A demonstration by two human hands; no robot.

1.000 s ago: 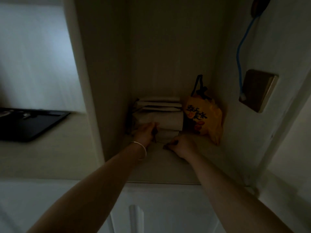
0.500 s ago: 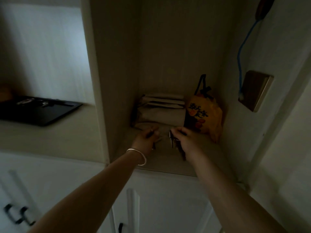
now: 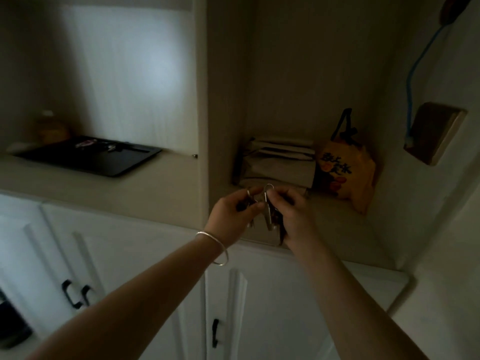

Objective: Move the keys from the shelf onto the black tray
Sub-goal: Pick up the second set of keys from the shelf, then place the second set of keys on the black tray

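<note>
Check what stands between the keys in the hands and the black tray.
The upright divider panel separates the alcove from the black tray; the keys must pass in front of it. Nothing else blocks.

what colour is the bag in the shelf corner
Yellow-orange bag with dark printed characters and black handles; the head view, dim as it is, shows it.
</note>
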